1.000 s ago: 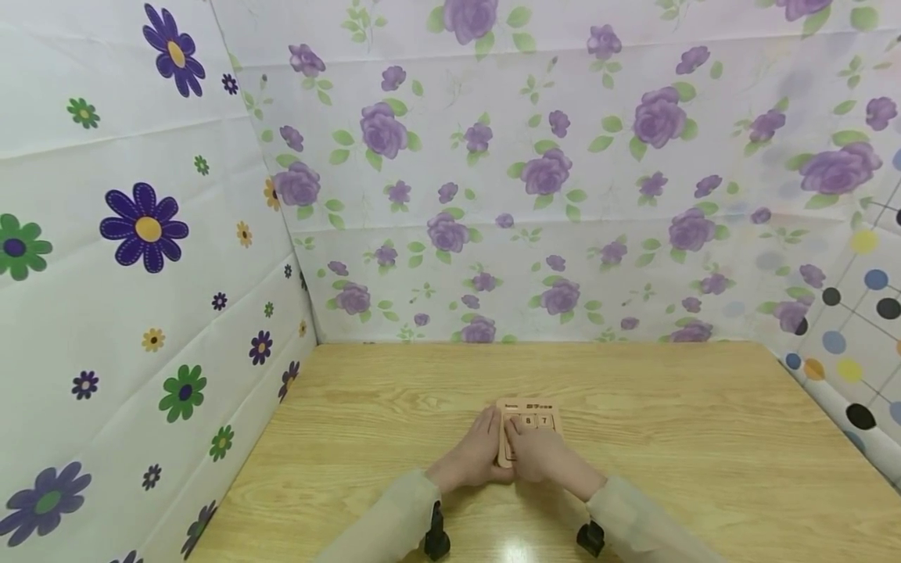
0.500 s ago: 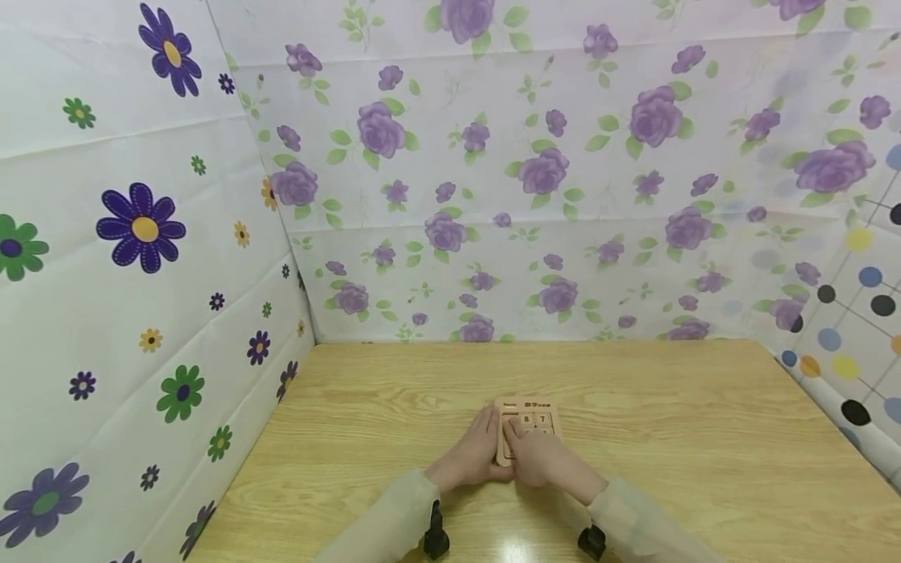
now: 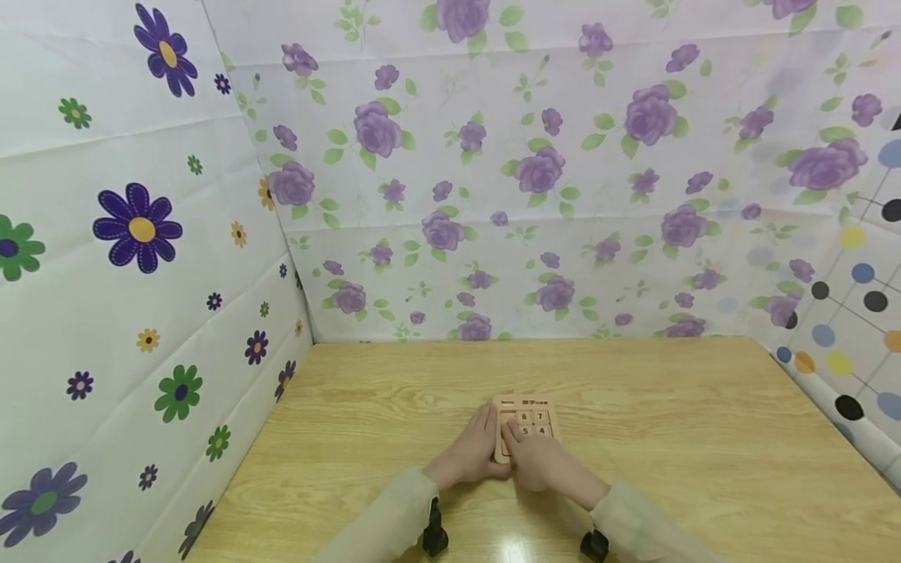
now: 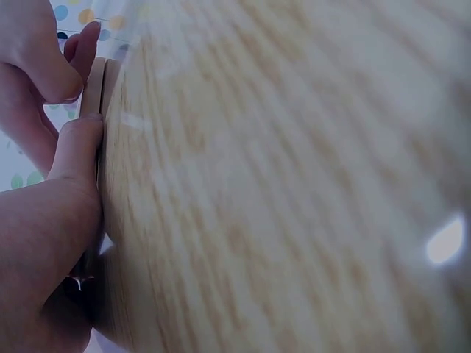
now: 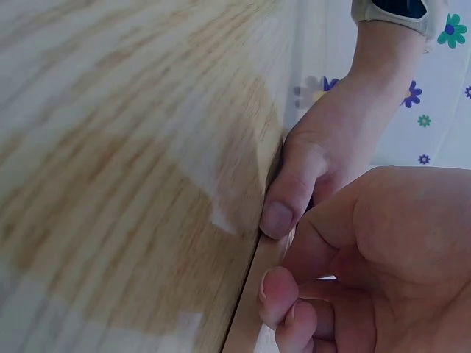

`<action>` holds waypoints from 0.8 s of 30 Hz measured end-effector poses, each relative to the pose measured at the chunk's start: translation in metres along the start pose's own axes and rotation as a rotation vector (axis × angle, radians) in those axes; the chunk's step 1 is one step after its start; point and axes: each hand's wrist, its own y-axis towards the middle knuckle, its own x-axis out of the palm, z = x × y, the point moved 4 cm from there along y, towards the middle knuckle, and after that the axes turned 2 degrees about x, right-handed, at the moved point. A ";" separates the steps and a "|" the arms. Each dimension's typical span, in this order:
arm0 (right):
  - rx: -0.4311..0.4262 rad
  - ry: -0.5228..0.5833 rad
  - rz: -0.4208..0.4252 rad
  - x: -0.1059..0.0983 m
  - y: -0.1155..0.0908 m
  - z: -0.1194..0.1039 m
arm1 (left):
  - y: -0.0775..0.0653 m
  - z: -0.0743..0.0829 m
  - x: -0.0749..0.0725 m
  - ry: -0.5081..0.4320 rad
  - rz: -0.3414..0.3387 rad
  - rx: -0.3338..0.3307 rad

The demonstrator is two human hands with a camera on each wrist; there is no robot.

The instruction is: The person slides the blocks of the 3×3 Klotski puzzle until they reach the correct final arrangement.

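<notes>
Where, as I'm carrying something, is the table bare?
The table is bare beyond the number puzzle to the rose-print curtain, leftward from the left hand to the daisy-print curtain, and rightward from the right hand to the dotted curtain. Both hands crowd the puzzle.

We see a tan board (image 3: 533,424) with dark digits (image 3: 524,417), a yellow-brown wood-grain table (image 3: 655,422), beige sleeves (image 3: 383,516), a white back curtain (image 3: 486,180) flowered purple and green, a left curtain (image 3: 141,297) flowered purple, green and yellow, a right curtain (image 3: 862,328) dotted black, blue, yellow, orange.
</notes>
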 end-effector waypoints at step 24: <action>-0.062 -0.041 0.039 -0.001 -0.012 -0.002 | -0.001 0.001 -0.002 -0.026 0.033 0.006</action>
